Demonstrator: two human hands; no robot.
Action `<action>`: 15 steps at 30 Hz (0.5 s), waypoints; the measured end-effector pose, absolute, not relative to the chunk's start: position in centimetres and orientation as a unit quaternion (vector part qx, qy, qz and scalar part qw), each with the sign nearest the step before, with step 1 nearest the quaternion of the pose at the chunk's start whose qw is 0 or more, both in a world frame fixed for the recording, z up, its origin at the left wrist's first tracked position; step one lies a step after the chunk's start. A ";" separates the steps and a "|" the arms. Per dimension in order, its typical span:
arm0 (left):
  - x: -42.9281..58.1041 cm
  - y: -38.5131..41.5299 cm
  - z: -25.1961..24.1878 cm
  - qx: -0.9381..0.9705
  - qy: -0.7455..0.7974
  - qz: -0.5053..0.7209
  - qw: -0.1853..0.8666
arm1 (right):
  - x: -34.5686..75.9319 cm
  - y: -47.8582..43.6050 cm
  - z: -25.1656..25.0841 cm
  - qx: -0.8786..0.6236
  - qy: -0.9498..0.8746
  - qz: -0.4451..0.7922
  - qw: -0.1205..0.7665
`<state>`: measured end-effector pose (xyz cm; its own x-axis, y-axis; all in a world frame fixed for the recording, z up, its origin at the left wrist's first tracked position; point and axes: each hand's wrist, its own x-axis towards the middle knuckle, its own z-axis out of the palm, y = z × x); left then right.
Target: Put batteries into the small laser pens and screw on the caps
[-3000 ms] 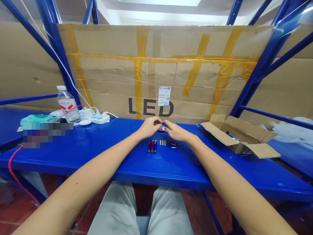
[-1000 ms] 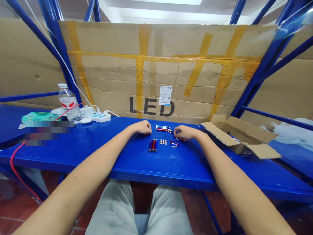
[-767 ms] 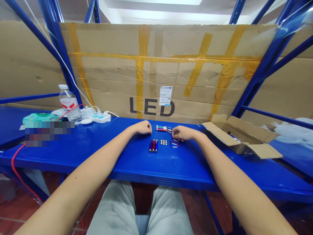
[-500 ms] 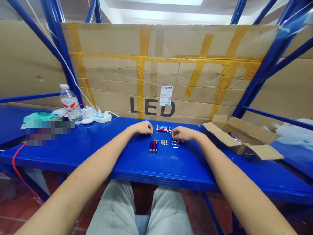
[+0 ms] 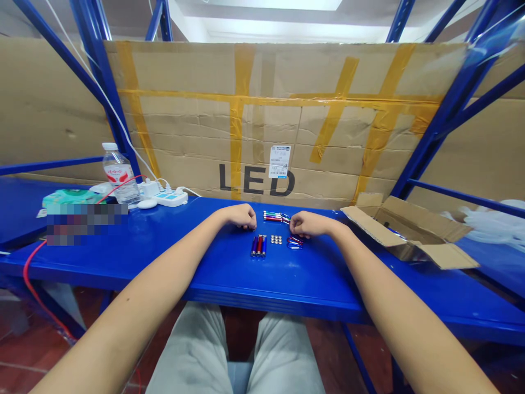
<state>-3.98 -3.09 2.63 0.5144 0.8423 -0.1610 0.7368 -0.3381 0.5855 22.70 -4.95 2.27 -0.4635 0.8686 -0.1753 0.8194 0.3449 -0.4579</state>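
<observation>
My left hand (image 5: 241, 215) rests on the blue table (image 5: 164, 257) with its fingers curled, left of a small row of finished mini flashlights (image 5: 274, 217). My right hand (image 5: 308, 223) lies curled to the right of that row, its fingertips at the red and blue carabiner clips (image 5: 293, 242). Between my hands and nearer to me lie three small blue and red flashlight tubes (image 5: 258, 245) side by side and a cluster of button batteries (image 5: 276, 239). Whether either hand holds anything is hidden by the fingers.
An open cardboard box (image 5: 410, 232) sits at the right. A water bottle (image 5: 117, 174), a white power strip (image 5: 166, 196), a green tissue pack (image 5: 68, 198) and a red cable (image 5: 30, 262) are at the left. A taped LED carton (image 5: 279, 120) stands behind.
Three seconds ago both hands were together at the flashlight row; they have since parted and settled on the table either side of it. In the last second almost nothing has moved.
</observation>
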 end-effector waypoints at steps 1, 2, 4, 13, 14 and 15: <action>-4.0 -3.1 2.7 0.813 0.483 0.083 0.315 | 22.8 -4.9 2.4 -0.518 -0.817 0.246 0.065; -4.1 -3.1 2.7 0.813 0.479 0.079 0.321 | 22.8 -4.9 2.4 -0.521 -0.815 0.242 0.079; -4.2 -3.1 2.7 0.814 0.472 0.070 0.332 | 23.0 -4.9 2.5 -0.528 -0.812 0.230 0.097; -4.0 -3.9 3.2 0.817 0.452 0.050 0.355 | 23.2 -4.6 2.3 -0.529 -0.816 0.218 0.088; -3.9 -3.9 3.2 0.818 0.449 0.048 0.356 | 23.2 -4.6 2.3 -0.529 -0.816 0.217 0.089; -3.9 -4.0 3.3 0.819 0.447 0.045 0.355 | 23.2 -4.6 2.3 -0.529 -0.816 0.216 0.089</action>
<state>-3.88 -3.99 3.26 0.5955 0.7655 -0.2435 0.7010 -0.3471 0.6230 23.18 -4.63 2.29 -0.4242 0.9017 -0.0838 0.8247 0.3464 -0.4471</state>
